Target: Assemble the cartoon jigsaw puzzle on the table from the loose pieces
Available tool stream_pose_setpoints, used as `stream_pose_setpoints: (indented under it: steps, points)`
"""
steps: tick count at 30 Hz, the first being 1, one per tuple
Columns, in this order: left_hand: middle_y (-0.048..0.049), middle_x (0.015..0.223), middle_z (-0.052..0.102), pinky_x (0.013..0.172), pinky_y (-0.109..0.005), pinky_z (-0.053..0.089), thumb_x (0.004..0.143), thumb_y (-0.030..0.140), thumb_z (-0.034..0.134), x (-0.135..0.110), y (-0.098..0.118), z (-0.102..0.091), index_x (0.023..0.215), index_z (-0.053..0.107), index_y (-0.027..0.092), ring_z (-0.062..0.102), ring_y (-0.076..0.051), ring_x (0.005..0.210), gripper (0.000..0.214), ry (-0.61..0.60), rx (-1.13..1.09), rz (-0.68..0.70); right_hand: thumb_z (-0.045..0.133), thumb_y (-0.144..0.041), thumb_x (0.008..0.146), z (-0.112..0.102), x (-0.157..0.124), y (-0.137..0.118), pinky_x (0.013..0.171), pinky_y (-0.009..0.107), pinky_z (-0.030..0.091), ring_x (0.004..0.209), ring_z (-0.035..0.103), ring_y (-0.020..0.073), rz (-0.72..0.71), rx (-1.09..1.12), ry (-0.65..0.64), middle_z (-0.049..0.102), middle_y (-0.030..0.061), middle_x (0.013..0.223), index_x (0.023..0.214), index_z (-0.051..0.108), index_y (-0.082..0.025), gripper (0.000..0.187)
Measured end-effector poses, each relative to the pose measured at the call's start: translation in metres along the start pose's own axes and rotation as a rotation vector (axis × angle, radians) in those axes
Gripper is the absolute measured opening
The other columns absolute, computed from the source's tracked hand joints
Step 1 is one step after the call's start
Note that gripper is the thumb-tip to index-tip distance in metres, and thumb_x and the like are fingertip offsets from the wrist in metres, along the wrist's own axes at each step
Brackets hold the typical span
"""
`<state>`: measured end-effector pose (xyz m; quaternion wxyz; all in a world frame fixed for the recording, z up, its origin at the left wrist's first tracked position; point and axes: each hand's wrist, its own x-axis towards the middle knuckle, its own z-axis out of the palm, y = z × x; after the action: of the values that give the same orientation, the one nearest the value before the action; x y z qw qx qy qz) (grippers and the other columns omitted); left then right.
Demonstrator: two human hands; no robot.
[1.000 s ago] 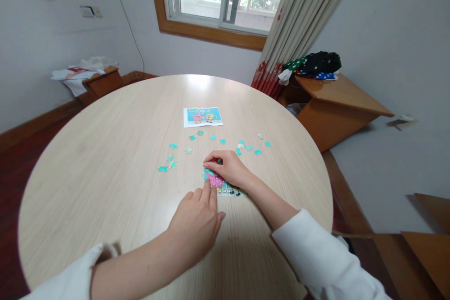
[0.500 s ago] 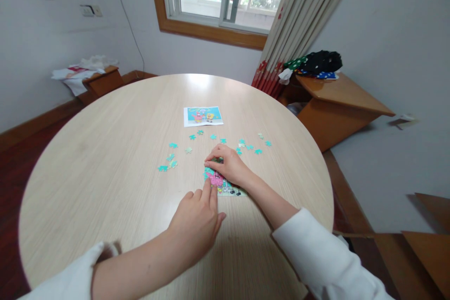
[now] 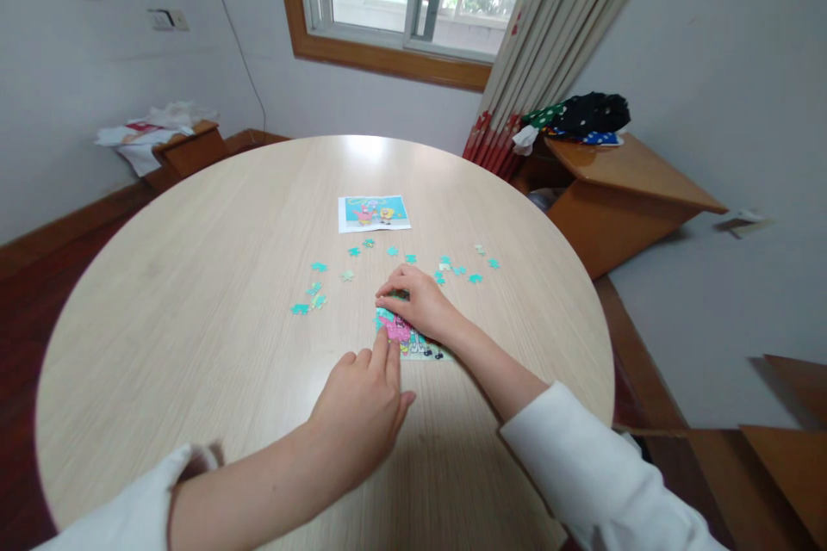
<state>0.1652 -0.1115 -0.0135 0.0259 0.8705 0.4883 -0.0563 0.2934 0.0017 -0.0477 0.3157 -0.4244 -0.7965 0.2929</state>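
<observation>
A partly joined jigsaw puzzle (image 3: 413, 345) with a pink starfish figure lies on the round table under both hands. My left hand (image 3: 363, 392) rests at its lower left, index and middle fingers stretched out and touching the pink part, with nothing held. Above it, my right hand (image 3: 417, 300) is bent over the puzzle's upper left corner, thumb and fingertips pinched on a puzzle piece (image 3: 381, 304) there. The right hand and wrist cover much of the puzzle's top and right side.
Several loose turquoise and pale jigsaw pieces (image 3: 319, 267) lie left of and beyond the puzzle, others (image 3: 475, 278) to its right. Behind them is a printed reference picture (image 3: 375, 213). Beyond the round table (image 3: 194, 275) stands a wooden cabinet (image 3: 620, 189) with clothes on top.
</observation>
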Motion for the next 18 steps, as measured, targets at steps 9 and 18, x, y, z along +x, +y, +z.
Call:
stream_pose_setpoints:
  steps: [9,18]
  points:
    - [-0.0262,0.124,0.058,0.069,-0.038,0.051,0.089,0.029,0.044,-0.0004,0.0002,-0.0037,0.126,0.054,0.003,0.065,-0.029,0.089,0.046,-0.002,0.022,-0.001,0.072,-0.012,0.073,-0.0020,0.0005,-0.0039,0.082,0.032,0.040,0.085,0.055,0.0159,0.019,-0.076,-0.019,0.061,0.0024,0.084,0.080,0.065,-0.018,0.012]
    - [-0.0255,0.133,0.050,0.080,-0.046,0.049,0.089,0.030,0.045,0.0024,-0.0064,-0.0029,0.117,0.057,0.010,0.058,-0.033,0.102,0.036,0.027,-0.046,-0.019,0.072,-0.012,0.073,-0.0014,0.0006,-0.0026,0.079,0.031,0.040,0.083,0.053,0.0150,0.023,-0.086,-0.015,0.058,0.0011,0.083,0.080,0.062,-0.018,0.013]
